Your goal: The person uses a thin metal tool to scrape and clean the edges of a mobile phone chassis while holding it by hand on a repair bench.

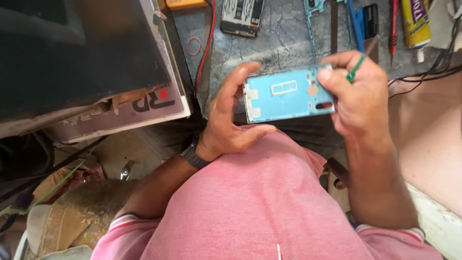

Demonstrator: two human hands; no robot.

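— Over the lap, just short of the bench [288, 38], what's in the hands?

— A light blue phone frame [288, 94], bare side up, held flat between both hands. No screen or board shows in it, only cutouts and a couple of pale patches, so I'd judge it already stripped; whatever fitting or cleaning remains hasn't visibly begun.

— How does the left hand [228, 118] sit?

— Palm turned inward, wrist bent up from the lap, a dark watch [192, 153] on it. Its fingers curl over the frame's top left corner and the thumb reaches underneath, so it cradles that end loosely.

— And the right hand [358, 98]?

— It comes in from the right and covers the frame's other end. The thumb presses on the face near the corner, fingers closed round the edge, and a thin green tool [355, 71] is pinched between them, tip angled towards the frame.

— Anything nearby?

— On the bench, well apart: another phone [242, 17], a red rubber band [193, 45], a yellow tube [415, 21] and a red pen-like tool [393, 24].
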